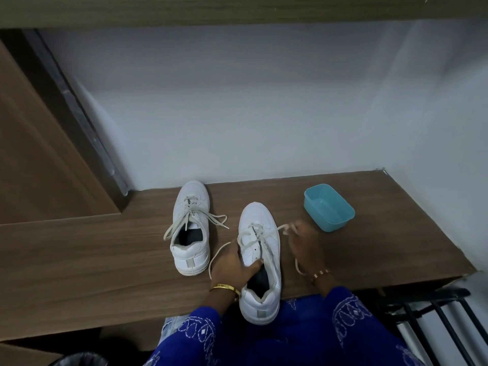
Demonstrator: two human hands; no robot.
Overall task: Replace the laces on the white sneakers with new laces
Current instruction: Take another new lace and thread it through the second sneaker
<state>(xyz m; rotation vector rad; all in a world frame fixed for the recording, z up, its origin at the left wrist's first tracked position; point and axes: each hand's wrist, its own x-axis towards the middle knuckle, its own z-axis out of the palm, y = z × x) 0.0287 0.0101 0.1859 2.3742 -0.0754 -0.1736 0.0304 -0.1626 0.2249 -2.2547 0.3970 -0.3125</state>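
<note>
Two white sneakers sit on a brown wooden surface (pixel 369 247) against a pale wall, toes pointing away from the person. The far sneaker (pixel 190 228) stands alone to the left, its grey-white lace (pixel 196 215) loosened and trailing off both sides, untouched for now. The near sneaker (pixel 260 262) lies close to the edge of the surface, its heel overhanging slightly toward the person's lap, probably so both hands can reach it.

The left hand (pixel 232 265) grips the near sneaker at the collar, thumb hooked into the opening, apparently to steady it while the lace is worked. The right hand (pixel 303 247) is beside the sneaker's right flank with its fingers curled round a bunched length of the old lace (pixel 286 229), seemingly drawing it out of the eyelets. The lace remains threaded across the tongue, so removal looks only just begun.

A teal plastic tub (pixel 328 207) stands behind the right hand, near the sneaker but apart from it; it may be meant for laces, but no contents are visible inside.

The right hand is blurred, so its exact finger hold is hard to read. No new laces can be seen anywhere. Blue embroidered sleeves (pixel 351 320) cover the forearms, and a dark rack (pixel 435 313) is cut off at lower right.
</note>
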